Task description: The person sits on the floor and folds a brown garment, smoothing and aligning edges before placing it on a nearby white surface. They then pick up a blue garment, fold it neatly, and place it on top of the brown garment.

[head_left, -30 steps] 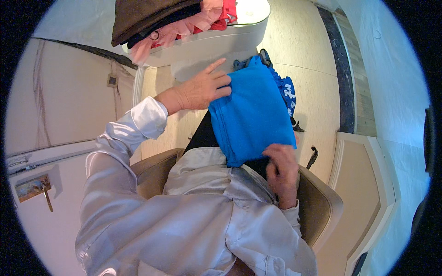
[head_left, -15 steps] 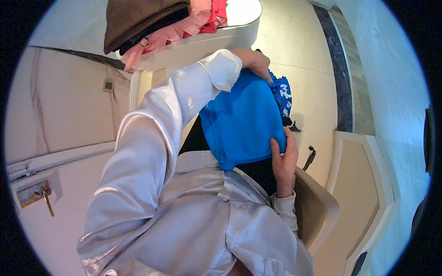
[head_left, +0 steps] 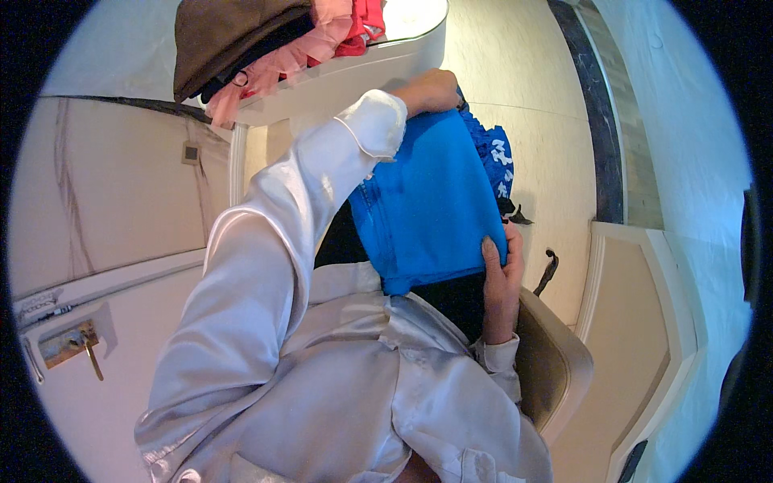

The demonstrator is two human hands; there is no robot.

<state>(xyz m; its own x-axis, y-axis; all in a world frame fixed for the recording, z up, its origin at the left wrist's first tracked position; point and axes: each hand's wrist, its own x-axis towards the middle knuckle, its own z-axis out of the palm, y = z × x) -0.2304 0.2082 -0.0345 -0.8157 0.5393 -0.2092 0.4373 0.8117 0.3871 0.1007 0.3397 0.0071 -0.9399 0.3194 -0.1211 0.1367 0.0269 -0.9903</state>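
A bright blue folded garment (head_left: 431, 205) lies across my lap. My left hand (head_left: 431, 90) reaches over its far edge, fingers curled on the cloth, with the pale satin sleeve stretched across the view. My right hand (head_left: 501, 266) grips the garment's near right corner, thumb on top. Under the blue cloth a patterned blue-and-white piece (head_left: 499, 161) sticks out at the right. Dark fabric (head_left: 459, 298) shows below the garment.
A white table (head_left: 354, 68) stands ahead with a pile of clothes: a brown piece (head_left: 229, 32), pink frills (head_left: 282, 68) and red cloth (head_left: 366, 20). I sit in a beige chair (head_left: 555, 370). Cream floor and a pale wall panel lie to the right.
My left arm has swung from the garment's near left side up and over to its far edge. The right hand stays on the near corner.
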